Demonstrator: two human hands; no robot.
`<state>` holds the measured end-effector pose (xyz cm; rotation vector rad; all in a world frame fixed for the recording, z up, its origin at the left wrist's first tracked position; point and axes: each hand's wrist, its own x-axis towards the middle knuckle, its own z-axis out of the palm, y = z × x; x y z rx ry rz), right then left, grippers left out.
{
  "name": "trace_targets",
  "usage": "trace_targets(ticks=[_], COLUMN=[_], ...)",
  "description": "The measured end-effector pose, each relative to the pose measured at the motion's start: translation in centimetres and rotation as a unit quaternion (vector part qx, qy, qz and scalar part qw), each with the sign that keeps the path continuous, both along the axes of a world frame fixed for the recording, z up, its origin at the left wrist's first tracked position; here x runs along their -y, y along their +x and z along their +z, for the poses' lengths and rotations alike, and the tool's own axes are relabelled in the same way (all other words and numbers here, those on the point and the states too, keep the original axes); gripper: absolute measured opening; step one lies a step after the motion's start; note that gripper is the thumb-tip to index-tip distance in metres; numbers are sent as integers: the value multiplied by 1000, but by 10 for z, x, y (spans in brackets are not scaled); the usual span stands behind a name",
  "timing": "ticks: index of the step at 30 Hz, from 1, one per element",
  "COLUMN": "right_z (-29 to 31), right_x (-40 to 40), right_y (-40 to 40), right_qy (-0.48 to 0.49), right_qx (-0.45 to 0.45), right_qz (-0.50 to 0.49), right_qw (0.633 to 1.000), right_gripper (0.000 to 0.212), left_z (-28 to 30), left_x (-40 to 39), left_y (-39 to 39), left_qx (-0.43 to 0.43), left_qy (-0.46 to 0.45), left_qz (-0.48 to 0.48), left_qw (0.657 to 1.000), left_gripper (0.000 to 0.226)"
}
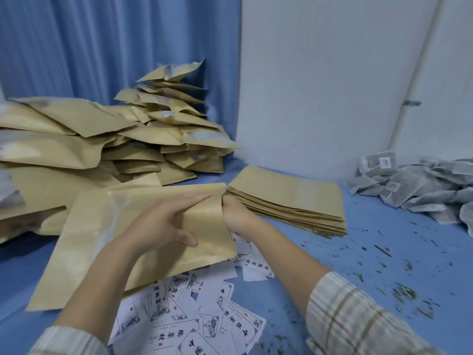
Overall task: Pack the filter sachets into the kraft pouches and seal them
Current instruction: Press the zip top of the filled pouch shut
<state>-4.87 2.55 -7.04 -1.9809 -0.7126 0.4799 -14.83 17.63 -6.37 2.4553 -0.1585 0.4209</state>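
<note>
A large kraft pouch (97, 242) lies tilted in front of me on the blue table. My left hand (163, 221) rests flat on its upper right part, fingers straight, thumb spread toward me. My right hand (234, 213) is at the pouch's right edge, its fingers hidden behind or inside that edge. A neat stack of flat empty kraft pouches (289, 198) sits just right of my hands. Grey filter sachets (419, 188) are heaped at the far right.
A big pile of filled kraft pouches (102, 139) covers the left and back. White printed labels (204, 319) are scattered near the front under the pouch. Loose herb crumbs (404, 290) dot the blue tabletop at right. A blue curtain and a white wall stand behind.
</note>
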Motion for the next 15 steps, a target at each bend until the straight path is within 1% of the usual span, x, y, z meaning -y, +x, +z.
trace_targets(ticks=[1,3,4,6,8,9,10,12,13,15], right_z=[2,-1,-7,-21,-34,-39,-45,-53,-55,-57], right_x=[10,35,49,72,85,88,89,87,86,81], right_y=[0,4,9,16,21,20,20,17,16,14], right_qy=[34,33,2,-136,-264,-297,-314,-335,-348,-367], right_qx=[36,101,127,195,205,198,199,211,216,222], right_qz=[-6,-31,-51,-60,-41,-31,-21,-22,-31,-67], right_qw=[999,994,991,969,942,934,928,918,912,901], right_gripper=[14,14,15,22,45,52,52,40,41,56], left_z=[0,0,0,-1,-2,-3,-4,-6,-7,-8], left_x=[-2,-2,-1,3,7,8,9,10,11,13], left_y=[0,1,2,3,3,3,3,3,3,2], left_qx=[-1,-12,-20,-34,-45,-50,-54,-57,-58,-56], left_qy=[4,12,22,50,80,95,108,124,127,122], left_qz=[4,10,13,19,18,19,20,23,25,27], left_qw=[1000,1000,999,998,996,994,993,990,990,991], left_gripper=[101,101,101,101,103,102,102,100,99,98])
